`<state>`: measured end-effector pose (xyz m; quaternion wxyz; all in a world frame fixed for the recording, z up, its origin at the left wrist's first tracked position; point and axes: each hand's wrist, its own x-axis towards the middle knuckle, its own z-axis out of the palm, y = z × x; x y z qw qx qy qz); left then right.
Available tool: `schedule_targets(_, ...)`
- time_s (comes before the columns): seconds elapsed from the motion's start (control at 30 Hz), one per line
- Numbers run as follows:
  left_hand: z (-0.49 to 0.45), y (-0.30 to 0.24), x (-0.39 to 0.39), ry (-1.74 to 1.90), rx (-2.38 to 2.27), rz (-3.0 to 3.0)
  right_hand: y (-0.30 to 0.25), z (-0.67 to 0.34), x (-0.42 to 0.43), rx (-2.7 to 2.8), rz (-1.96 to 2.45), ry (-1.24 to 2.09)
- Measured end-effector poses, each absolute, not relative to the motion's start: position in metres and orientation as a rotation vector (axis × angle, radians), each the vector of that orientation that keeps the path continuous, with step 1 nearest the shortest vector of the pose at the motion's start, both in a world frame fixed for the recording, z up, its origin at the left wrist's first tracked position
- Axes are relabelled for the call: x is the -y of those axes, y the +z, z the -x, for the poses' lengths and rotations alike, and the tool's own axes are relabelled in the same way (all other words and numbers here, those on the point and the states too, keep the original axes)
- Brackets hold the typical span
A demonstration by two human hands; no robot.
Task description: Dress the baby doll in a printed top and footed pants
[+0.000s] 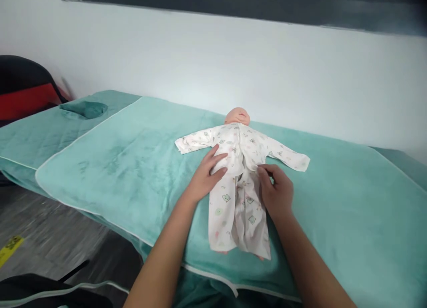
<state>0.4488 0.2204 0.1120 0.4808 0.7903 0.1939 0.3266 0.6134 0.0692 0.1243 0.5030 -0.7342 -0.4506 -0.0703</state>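
**White printed cloth on the doll, front edges apart at the hem**

And here we are at mid-bed, the doll (pixel 238 116) lying on its back, head toward the wall (pixel 167 54). Both garments are on: the top (pixel 227 141) covers the chest, sleeves flung wide, and the trousers (pixel 222 210) reach down so that only slivers of the feet (pixel 259 257) peep out. What looks unfinished is the front: edges meeting near the neck, parting toward the hem. Any tie or snap? Can't tell from here.

Right hand (pixel 276 188) now, thumb and fingertips pinched narrow, apparently on a corner of that hem. Left hand (pixel 208 174) lies across the opposite side of the top, fingers spread wide, pressing rather than gripping.

Lovely contrast of textures: thin, creased fabric dotted with small green and pink figures, sleeves flat and tapering, against a smooth, rounded, plastic-looking head. Underneath, a plush sea-green cover (pixel 126 166) with brushed patches and white piping, beside a quilted section (pixel 40 132) with a dark oval hollow.
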Motion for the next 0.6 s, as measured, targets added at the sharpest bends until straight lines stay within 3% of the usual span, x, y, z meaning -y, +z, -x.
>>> schedule_targets(0.2, -0.429, 0.103, -0.199, 0.908, -0.542, -1.874, 0.128, -0.611, -0.059, 1.409, 1.726, -0.239)
schedule_targets(0.43, -0.426, 0.100, -0.253, 1.056, -1.122, -2.315, 0.134, -0.635, -0.037, 1.473, 1.732, 0.012)
schedule_targets(0.6, -0.417, 0.106, -0.303, 0.761, -1.431, -2.463, 0.111, -0.728, -0.029, 1.058, 2.096, -0.334)
